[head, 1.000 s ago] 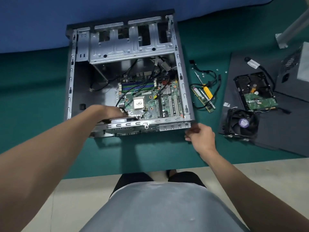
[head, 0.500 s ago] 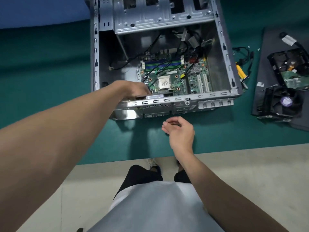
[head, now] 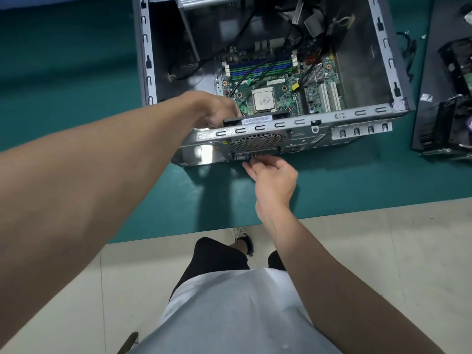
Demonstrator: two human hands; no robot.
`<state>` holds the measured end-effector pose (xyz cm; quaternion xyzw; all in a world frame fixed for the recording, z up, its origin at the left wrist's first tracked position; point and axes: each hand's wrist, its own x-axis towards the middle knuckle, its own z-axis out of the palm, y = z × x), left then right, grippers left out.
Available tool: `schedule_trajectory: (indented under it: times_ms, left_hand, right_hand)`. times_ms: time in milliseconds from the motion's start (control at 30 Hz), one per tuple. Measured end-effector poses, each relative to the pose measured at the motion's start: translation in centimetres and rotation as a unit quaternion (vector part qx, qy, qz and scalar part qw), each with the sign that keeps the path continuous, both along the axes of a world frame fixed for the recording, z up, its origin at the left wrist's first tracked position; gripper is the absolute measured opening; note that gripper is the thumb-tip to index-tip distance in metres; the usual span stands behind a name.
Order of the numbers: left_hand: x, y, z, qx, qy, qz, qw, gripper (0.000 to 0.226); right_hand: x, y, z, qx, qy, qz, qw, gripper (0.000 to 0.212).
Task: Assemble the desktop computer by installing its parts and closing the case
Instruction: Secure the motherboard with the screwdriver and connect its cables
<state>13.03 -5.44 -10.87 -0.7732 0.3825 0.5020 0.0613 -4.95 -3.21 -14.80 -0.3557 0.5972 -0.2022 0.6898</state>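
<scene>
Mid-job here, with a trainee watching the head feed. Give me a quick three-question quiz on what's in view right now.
1. True or false: a cooler is mounted over the CPU.
2. The right hand is: A) on the motherboard; B) outside the case, fingertips just below the fan grille; C) flat on the mat.
3. What does the left hand grip inside the case?

Key: 1. False, the CPU is bare. 2. B. 3. A black fan, held against the inside of the grille.

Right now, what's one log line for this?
left hand grips black labelled part inside case | right hand touches rear panel | lid off
</scene>
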Motion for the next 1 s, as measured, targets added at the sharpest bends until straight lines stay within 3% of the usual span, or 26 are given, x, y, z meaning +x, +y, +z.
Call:
schedule_trajectory:
  times_ms: [433, 700, 1000]
  left_hand:
    - [-0.66, -0.44, 0.57, 0.007, 0.035, 0.03, 0.999, 0.008]
    - [-0.71, -0.43, 0.53, 0.001, 0.005, 0.012, 1.0, 0.016]
    - [-0.74, -0.71, 0.78, 0.01, -0.014, -0.015, 1.0, 0.006]
  right_hand:
    - [0.37, 0.9, -0.47, -0.061, -0.04, -0.003, 0.997, 0.026]
    - [0.5, 0.64, -0.39, -0.091, -0.018, 0.008, 0.996, 0.026]
    - [0.53, 0.64, -0.88, -0.101, -0.007, 0.013, 0.995, 0.028]
